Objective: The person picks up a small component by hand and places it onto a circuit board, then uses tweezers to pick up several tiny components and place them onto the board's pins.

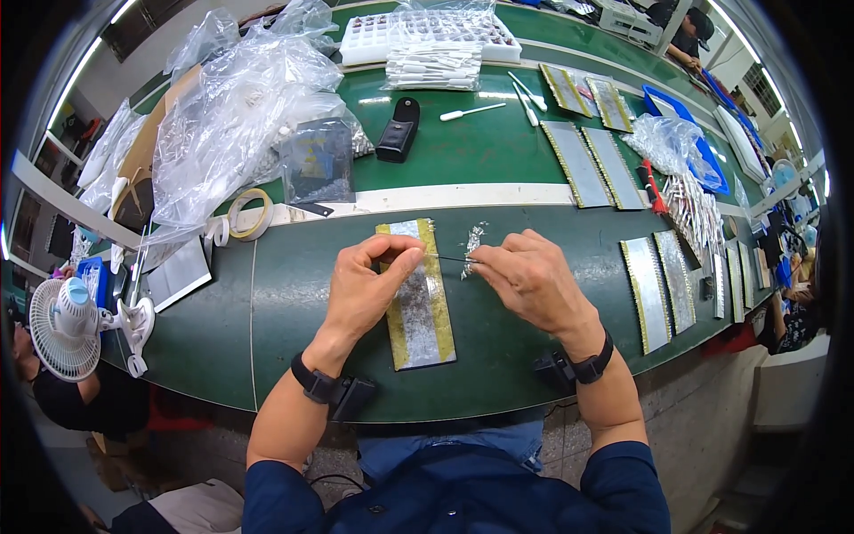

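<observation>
My left hand (369, 278) is closed in a pinch above a flat grey metal plate (414, 325) with yellow strips along its long sides. What sits between its fingertips is too small to make out. Opposite it, my right hand (534, 278) grips a thin dark rod-shaped tool (454, 258), whose tip reaches toward the left fingertips over the plate's right edge. Just beyond the right fingers lies a small heap of tiny silvery pieces (474, 236). The plate lies lengthwise on the green table.
Similar plates (645, 294) lie at the right and far right. A tape roll (249, 214), a clear plastic box (318, 165) and a large plastic bag (249, 116) are at the left. A small fan (67, 325) stands at the left edge. Red-handled pliers (652, 187) lie right.
</observation>
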`<state>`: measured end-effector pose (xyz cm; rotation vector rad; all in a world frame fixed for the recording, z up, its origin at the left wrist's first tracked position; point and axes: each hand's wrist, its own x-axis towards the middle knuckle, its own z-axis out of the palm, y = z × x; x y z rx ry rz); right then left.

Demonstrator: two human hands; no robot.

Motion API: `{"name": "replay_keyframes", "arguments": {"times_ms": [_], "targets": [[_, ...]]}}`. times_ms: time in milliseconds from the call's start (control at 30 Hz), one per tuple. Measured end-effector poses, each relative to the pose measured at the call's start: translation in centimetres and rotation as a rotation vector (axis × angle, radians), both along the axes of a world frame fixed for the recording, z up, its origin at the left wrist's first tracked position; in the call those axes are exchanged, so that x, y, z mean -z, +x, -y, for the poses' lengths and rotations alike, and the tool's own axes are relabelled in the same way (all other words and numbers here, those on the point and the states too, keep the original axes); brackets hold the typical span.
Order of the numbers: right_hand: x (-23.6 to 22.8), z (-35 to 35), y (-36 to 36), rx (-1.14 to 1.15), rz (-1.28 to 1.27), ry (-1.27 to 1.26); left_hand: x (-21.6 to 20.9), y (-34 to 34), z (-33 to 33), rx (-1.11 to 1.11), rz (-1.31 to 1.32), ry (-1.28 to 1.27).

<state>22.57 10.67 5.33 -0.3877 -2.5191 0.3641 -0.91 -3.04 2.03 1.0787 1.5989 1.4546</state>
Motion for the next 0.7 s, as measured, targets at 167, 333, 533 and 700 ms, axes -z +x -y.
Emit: {"name": "replay_keyframes", "arguments": {"times_ms": [167,333,533,700], "targets": [[0.2,-2.6,-0.2,0.046,0.106,0.053,-0.4,0.3,-0.2,-0.075,-0.404,0.103],[0.2,-4.6,-1.2,0.015,0.158,0.092,0.1,0.1,-0.2,-0.044,-0.656,0.172],[0.6,-4.4,-2.0,0.004,0.175,0.059,0.7,-0.1,0.0,-0.018,-0.829,0.182],[0.7,-4.5,-1.9,0.020,0.175,0.072,0.7,0.2,-0.1,-0.004,-0.835,0.195]]}}
